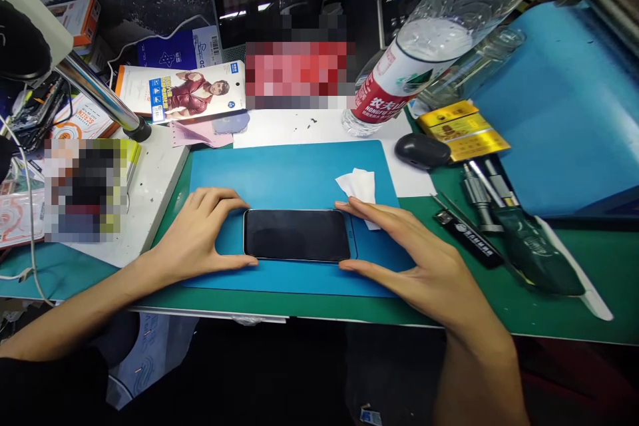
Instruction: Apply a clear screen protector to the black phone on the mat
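Phone point(296, 234) flat on mat point(279, 173), fingers point(234, 200) bracketing both ends

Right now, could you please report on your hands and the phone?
Left hand, right hand open, fingertips on phone ends. Phone flat on blue mat, screen dark. White wipe behind it.

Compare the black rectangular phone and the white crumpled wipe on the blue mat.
The black rectangular phone is flat and smooth; the white crumpled wipe is creased and smaller. The left hand and right hand hold the phone's ends; neither grips the wipe. Both lie on the blue mat.
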Available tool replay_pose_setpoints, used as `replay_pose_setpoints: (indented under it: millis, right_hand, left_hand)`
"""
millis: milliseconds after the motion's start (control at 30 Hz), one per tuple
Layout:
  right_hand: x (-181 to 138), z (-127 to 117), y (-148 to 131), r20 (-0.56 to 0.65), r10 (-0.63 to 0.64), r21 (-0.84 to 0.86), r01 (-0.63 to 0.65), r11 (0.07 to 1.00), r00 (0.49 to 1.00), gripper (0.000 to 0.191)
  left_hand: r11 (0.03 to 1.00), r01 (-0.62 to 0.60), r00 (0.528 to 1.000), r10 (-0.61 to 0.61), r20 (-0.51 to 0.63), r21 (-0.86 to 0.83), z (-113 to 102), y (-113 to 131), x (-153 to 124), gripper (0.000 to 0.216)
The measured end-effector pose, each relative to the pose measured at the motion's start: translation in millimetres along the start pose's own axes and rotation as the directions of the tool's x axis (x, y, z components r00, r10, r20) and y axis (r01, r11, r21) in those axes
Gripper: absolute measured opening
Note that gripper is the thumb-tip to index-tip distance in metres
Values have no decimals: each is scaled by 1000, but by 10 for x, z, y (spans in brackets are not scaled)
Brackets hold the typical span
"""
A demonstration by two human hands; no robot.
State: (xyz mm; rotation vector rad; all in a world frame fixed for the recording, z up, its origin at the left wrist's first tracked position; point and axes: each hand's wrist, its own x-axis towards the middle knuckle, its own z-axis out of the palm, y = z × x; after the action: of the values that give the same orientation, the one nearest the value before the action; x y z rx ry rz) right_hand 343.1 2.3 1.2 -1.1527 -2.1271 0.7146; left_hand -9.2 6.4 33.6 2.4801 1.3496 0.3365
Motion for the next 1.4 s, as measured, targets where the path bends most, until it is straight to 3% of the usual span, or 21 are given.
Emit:
replay_pose_setpoints:
  millis: [500, 1400]
  right_hand:
    - [0, 18, 33, 14, -34, -52, 35, 998, 999, 75]
    - [-17, 40, 20, -6, -67, -111, 66, 992, 998, 68]
  left_hand:
    - [999, -32, 999, 32, -1, 19, 29, -3, -2, 71]
    - [994, -86, 995, 89, -45, 64, 75, -23, -7, 72]
